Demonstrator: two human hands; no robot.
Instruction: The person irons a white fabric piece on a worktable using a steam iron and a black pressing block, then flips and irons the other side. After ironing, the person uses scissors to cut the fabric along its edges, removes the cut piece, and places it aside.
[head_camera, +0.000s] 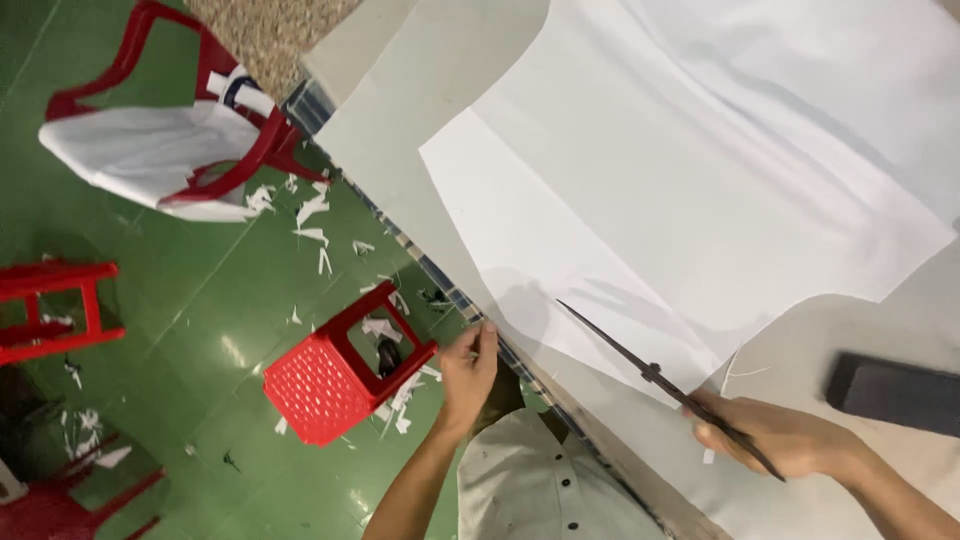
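A: Item one, your right hand (790, 437). State?

B: Closed around the handles of the dark scissors (665, 385). The blades look shut, or nearly so, and lie flat on the white fabric (700, 190).

A: Long axis of the scissors?

B: It runs from your right fingers up and away to the left, with the tip well out from the knuckles, over the fabric's near edge.

A: Item two, your left hand (468, 372).

B: Fingers pinched at the table's edge (400, 120), beside the near corner of the fabric. Whether you have cloth between the fingertips, I cannot tell. The fabric lies just to the right of those fingers and spreads away from you.

A: Which hand is nearer the blade tip?

B: The left; the tip points roughly toward it, though the two remain apart.

A: Other entries?

B: A dark flat phone-like object (895, 393) just right of your right hand; a red stool (335, 380) on the green floor (180, 290) left of your left hand, with white scraps (312, 215) around it.
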